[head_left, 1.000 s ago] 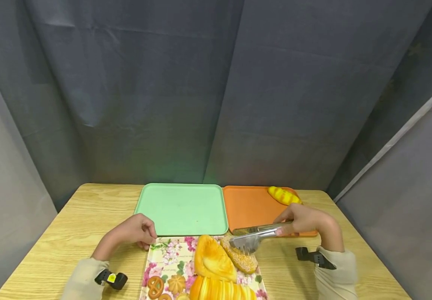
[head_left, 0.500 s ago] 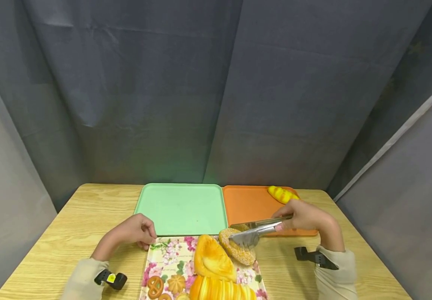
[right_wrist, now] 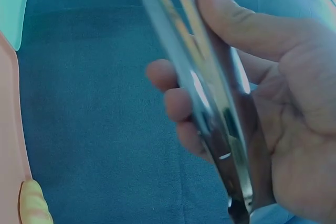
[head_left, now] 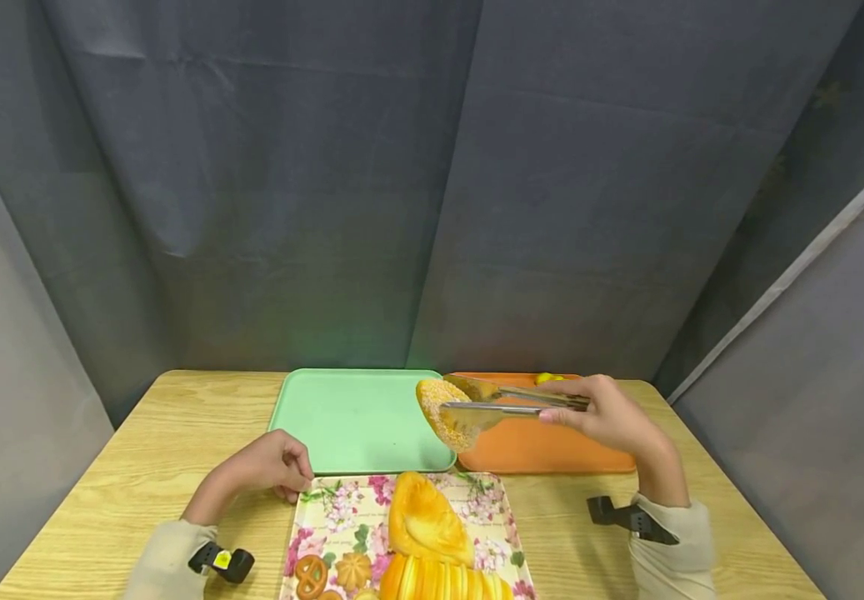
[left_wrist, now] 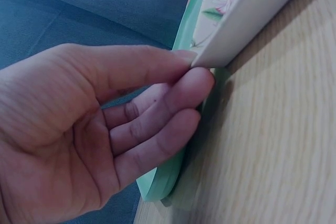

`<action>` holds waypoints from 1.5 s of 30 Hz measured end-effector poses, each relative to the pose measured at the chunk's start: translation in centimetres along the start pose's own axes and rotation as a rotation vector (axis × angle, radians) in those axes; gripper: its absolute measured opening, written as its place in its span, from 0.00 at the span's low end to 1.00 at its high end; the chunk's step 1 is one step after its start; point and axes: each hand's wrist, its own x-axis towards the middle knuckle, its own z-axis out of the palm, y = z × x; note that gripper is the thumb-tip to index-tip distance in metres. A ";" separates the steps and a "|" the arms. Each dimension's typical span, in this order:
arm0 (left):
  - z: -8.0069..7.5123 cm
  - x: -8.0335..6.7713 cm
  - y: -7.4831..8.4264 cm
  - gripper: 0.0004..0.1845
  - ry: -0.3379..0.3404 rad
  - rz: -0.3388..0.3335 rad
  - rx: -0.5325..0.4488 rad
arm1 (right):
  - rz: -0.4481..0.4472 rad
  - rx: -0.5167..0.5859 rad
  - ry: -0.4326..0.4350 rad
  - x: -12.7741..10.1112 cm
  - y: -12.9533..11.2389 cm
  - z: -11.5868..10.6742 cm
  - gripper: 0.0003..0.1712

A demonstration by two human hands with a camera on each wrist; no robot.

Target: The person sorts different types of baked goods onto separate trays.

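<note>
Tongs [head_left: 510, 409] are in my right hand [head_left: 606, 414], the thumb on one arm and curled fingers round the other. Between their tips is an oval, sesame-coated bread [head_left: 436, 421], raised over the seam of the green tray [head_left: 357, 417] and the orange tray [head_left: 551, 446]. My left hand [head_left: 274, 462] pinches the near-left tray's corner, a floral tray [head_left: 345, 504]; in the left wrist view its thumb and index fingertip [left_wrist: 197, 85] meet at that edge. On the floral tray lie a folded golden pastry [head_left: 427, 525] and a striped loaf [head_left: 442, 581].
A pretzel [head_left: 311, 573] and a flower-shaped cookie [head_left: 353, 569] lie at the floral tray's front left. A yellow bread [head_left: 549, 377], mostly hidden by my right hand, is at the orange tray's back. Wooden table [head_left: 139, 467] extends on both sides; grey curtains [head_left: 312, 208] stand behind.
The tongs have lifted the sesame bread off the floral tray, up and away toward the two back trays. My right hand has risen with them; the left hand stays at the tray corner.
</note>
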 end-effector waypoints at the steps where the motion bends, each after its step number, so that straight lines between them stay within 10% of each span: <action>1: 0.0 0.0 0.0 0.03 0.000 0.000 0.001 | -0.012 -0.006 0.034 0.0 -0.1 0.0 0.24; 15: 0.1 -0.2 0.2 0.03 0.011 0.006 -0.001 | 0.173 -0.335 0.362 0.2 0.9 -0.2 0.27; 29: 0.2 0.3 0.7 0.02 0.031 0.030 0.049 | 0.345 -0.647 0.351 -0.2 5.9 -0.1 0.29; 45: 0.2 0.3 1.1 0.03 0.027 0.034 0.065 | 0.424 -0.767 0.214 0.0 7.1 0.0 0.25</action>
